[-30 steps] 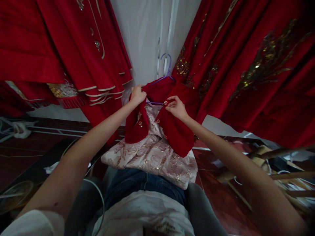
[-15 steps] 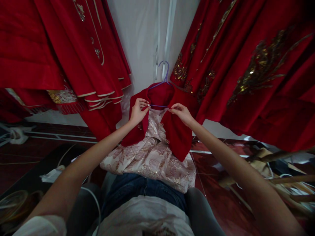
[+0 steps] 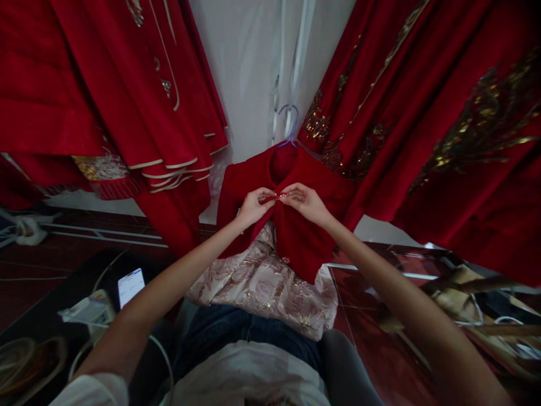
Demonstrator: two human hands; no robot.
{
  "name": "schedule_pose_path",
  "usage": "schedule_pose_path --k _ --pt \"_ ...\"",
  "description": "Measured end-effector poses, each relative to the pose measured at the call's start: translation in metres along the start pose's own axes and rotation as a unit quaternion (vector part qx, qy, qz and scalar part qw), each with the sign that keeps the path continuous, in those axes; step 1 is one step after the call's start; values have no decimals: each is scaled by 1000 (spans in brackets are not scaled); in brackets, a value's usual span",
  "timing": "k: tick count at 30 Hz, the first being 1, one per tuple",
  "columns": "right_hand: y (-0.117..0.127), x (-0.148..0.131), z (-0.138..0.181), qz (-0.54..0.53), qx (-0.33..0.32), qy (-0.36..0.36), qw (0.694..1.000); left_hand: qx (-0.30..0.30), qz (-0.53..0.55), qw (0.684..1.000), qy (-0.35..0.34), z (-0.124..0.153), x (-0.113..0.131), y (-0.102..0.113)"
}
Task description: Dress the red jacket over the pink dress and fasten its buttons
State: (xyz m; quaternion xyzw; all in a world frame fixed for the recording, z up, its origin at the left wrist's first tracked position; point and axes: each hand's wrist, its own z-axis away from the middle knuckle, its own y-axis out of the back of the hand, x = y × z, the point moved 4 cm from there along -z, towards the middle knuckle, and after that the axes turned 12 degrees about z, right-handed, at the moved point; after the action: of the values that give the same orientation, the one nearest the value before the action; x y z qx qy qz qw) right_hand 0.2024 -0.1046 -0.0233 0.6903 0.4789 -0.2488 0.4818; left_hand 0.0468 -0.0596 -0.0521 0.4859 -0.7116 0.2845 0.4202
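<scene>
Head view: each grip (image 3: 256, 207) (image 3: 309, 205) pinches red jacket (image 3: 307, 237) centre-front.

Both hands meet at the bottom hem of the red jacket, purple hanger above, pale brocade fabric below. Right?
Wrong on where the hands meet. In the head view, the left hand and right hand meet near the top of the red jacket's front, not at its hem. Purple hanger above and pale brocade fabric below are right.
</scene>
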Motion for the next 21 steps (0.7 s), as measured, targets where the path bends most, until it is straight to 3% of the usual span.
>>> schedule_pose_path --k 5,12,16,21 --pt "4 3 0 9 23 20 999 -44 3 999 1 -1 12 7" --pt "9 -4 -1 35 8 54 998 -85 -4 996 7 -8 13 7" --pt "6 -6 -2 57 -2 56 997 -137 -98 985 -22 -14 19 4" --pt "4 -7 1 77 42 51 995 -176 -282 939 -87 -5 42 -2"
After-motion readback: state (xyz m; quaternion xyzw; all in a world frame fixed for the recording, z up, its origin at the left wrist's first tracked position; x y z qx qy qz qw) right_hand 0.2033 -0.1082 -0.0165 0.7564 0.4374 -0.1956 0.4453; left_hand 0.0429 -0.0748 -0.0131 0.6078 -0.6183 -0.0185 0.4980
